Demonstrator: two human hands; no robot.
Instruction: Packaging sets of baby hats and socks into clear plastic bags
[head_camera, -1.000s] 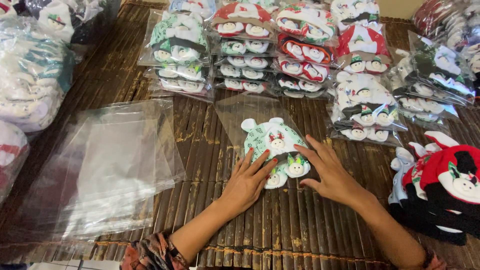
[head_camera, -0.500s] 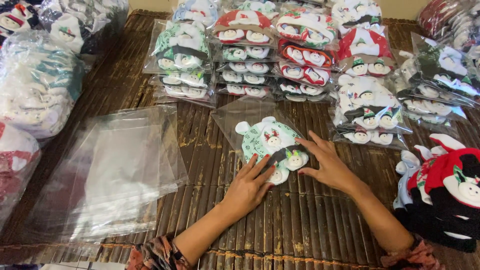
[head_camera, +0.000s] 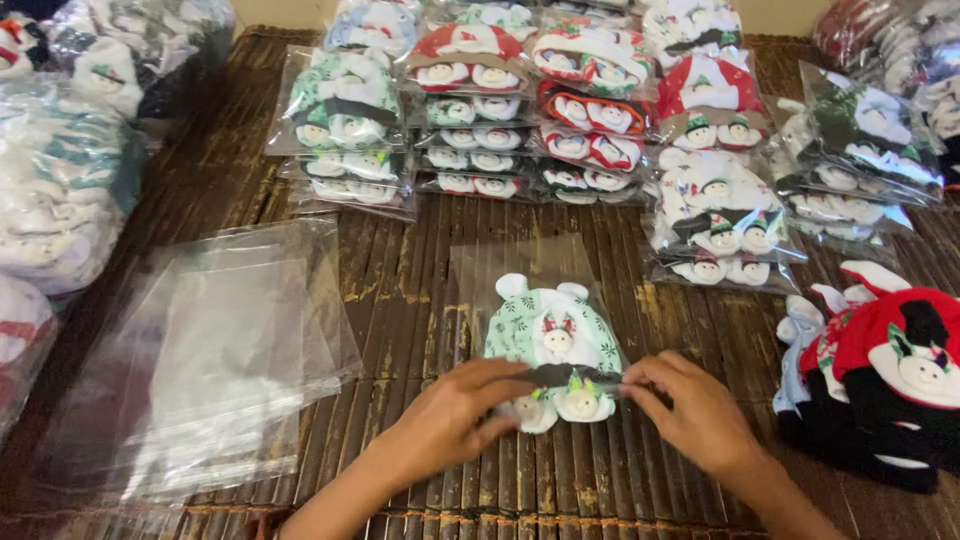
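**Item in hand: one bagged green snowman hat set**

While your left hand (head_camera: 455, 415) and right hand (head_camera: 690, 410) pinch the open lower edge of the clear bag (head_camera: 525, 265), both sets of fingers are closed on that edge, with the dark flap strip (head_camera: 570, 375) between them.

- Contents: green-and-white hat set (head_camera: 555, 335), lying flat inside the bag at the middle of the counter (head_camera: 400, 260), just beyond your fingertips. Two small snowman faces sit at the lower edge, touching the strip.
- To your left: loose stack of empty clear bags (head_camera: 230, 350), near the item but apart from it.
- Beyond the item: rows of finished packs (head_camera: 480, 130), red, green and white, stacked several deep.
- To your right: unbagged red and black hats (head_camera: 900, 370) in a heap.
- Far left: bulk sacks of hats (head_camera: 60, 180).

Handling note: a clean result likely calls for keeping the set centred, pressing trapped air toward the opening, and folding the flap straight across with both hands level, so the edge lies flat without creasing the snowman faces.
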